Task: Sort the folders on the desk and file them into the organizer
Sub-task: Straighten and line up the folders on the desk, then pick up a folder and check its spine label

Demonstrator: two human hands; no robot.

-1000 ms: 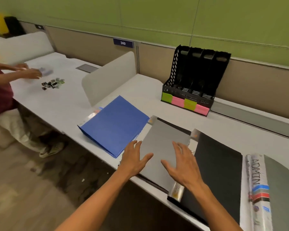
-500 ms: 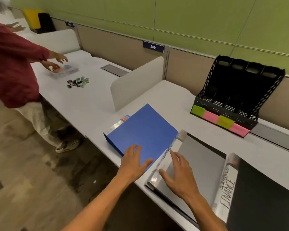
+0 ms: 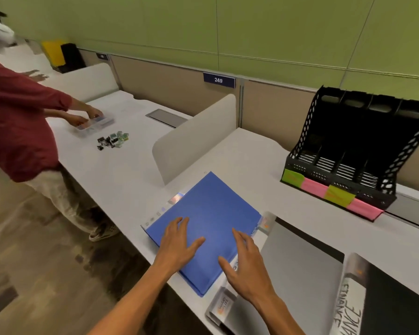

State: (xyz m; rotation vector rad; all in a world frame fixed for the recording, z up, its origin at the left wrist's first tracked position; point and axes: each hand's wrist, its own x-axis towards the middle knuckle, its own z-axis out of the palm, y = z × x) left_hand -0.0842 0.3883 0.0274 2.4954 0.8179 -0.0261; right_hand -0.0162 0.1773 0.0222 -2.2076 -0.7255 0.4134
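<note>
A blue folder (image 3: pixel 211 213) lies flat near the desk's front edge. My left hand (image 3: pixel 177 245) rests palm down on its near left part, fingers spread. My right hand (image 3: pixel 247 264) hovers, fingers apart, over its near right corner, above the spine of the grey folder (image 3: pixel 298 262) beside it. Further right lies a black folder (image 3: pixel 397 301) with a white spine marked FINANCE. The black four-slot organizer (image 3: pixel 356 151) stands at the back right, with green and pink sticky notes along its front.
A low white divider (image 3: pixel 196 134) stands left of the blue folder. Beyond it a person in a red shirt (image 3: pixel 17 122) handles a clear box, with small clips (image 3: pixel 111 140) lying nearby. The desk (image 3: pixel 247 160) backs onto a beige partition.
Both hands moved left from the grey folder onto the blue folder. The view swung left, so the organizer sits further right.
</note>
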